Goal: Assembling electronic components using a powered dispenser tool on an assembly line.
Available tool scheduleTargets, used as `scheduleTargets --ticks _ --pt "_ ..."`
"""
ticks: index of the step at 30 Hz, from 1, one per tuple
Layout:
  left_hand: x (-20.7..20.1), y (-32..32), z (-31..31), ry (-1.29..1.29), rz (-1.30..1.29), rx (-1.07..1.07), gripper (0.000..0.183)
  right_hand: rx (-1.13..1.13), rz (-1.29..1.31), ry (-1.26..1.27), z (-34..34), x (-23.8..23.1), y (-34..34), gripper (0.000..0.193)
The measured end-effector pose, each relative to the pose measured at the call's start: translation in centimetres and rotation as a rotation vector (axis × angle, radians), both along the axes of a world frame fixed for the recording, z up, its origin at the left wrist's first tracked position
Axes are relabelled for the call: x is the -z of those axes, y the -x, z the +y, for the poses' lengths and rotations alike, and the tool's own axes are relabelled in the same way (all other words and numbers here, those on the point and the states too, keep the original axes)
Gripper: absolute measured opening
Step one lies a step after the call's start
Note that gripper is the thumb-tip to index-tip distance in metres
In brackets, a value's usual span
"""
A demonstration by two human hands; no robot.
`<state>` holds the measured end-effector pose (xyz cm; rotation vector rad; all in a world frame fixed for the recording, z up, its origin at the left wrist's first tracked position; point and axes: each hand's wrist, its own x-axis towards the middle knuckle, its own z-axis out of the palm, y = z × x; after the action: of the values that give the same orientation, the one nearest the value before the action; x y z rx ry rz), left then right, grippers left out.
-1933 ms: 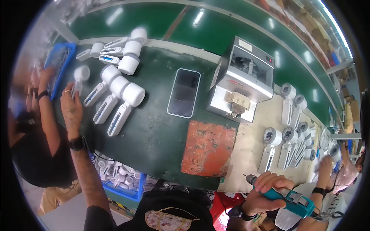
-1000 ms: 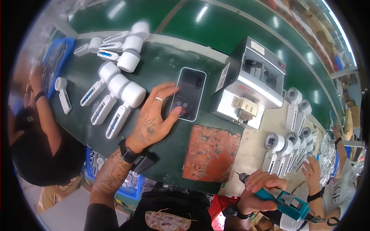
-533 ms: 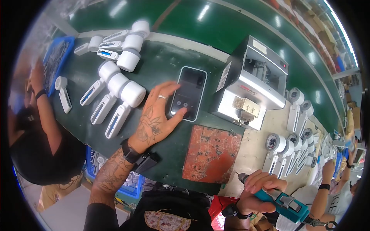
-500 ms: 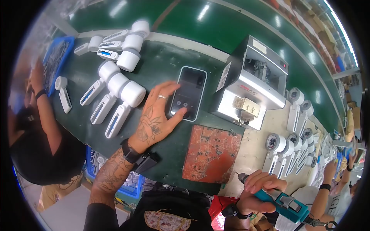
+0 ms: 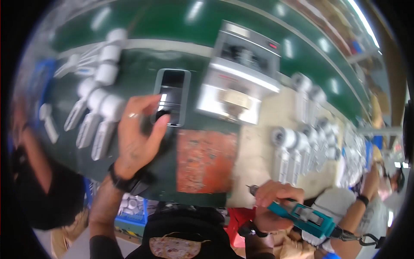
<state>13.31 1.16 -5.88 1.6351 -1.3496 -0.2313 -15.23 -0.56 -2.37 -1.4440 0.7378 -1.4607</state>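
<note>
My left hand (image 5: 139,134) hovers over the green table, fingers spread, its thumb at the near end of a dark phone (image 5: 170,97) lying flat on the mat. A black watch sits on that wrist. My right hand (image 5: 272,205) is low at the table's front edge, closed around a teal electric screwdriver (image 5: 302,214) whose bit points left. Several white handheld devices (image 5: 95,116) lie in a row left of my left hand. The picture is motion-blurred.
A grey metal fixture machine (image 5: 239,80) stands behind a rust-orange mat (image 5: 207,160). More white devices (image 5: 302,142) lie on the beige surface to the right. A blue bin of parts (image 5: 129,207) sits under the table. Other people work at the left (image 5: 39,172) and right (image 5: 371,203).
My left hand has lifted off the phone and drawn back toward me, fingers curling. The view has shifted and blurred. My right hand still holds the screwdriver.
</note>
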Motion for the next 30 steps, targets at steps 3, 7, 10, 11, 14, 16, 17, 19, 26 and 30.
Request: scheduleTargets --ticks 3,7,10,11,14,16,17,19,26,30 --pt "-2.6 4.2 -0.9 -0.029 -0.124 0.368 0.027 -0.027 0.031 -0.057 1.2 -0.6 1.5 0.064" --pt "-2.3 13.1 -3.7 -0.013 -0.362 0.780 0.032 -0.077 0.022 -0.095 2.3 -1.0 3.6 0.064" --pt "-0.4 18.4 -6.0 -0.159 -0.435 0.910 0.038 -0.026 -0.006 -0.080 3.0 -0.9 3.4 0.064" --pt "0.7 19.7 -6.4 -0.166 -0.394 0.880 0.039 -0.056 -0.027 -0.085 3.3 -0.8 3.2 0.064" --pt "2.2 23.4 -7.0 -0.190 -0.403 0.791 0.050 0.043 -0.008 0.001 3.8 -0.8 4.4 0.065" --pt "2.3 23.5 -7.2 -0.016 -0.361 0.676 0.040 0.100 0.043 0.008 4.1 -1.2 4.7 0.066" --pt "2.1 22.6 -7.1 -0.032 -0.375 0.656 0.040 0.097 0.032 0.006 4.0 -1.1 4.8 0.066" --pt "1.5 20.8 -6.5 0.022 -0.735 0.481 0.031 0.068 -0.088 -0.025 3.7 -0.8 4.6 0.063" --pt "-3.5 11.4 -2.8 -0.068 -0.527 0.575 0.037 0.014 0.005 -0.010 2.1 -0.5 3.3 0.065" --pt "-0.1 8.8 -1.6 0.063 -0.345 0.565 0.037 -0.008 -0.035 -0.017 1.5 -0.8 2.1 0.058"
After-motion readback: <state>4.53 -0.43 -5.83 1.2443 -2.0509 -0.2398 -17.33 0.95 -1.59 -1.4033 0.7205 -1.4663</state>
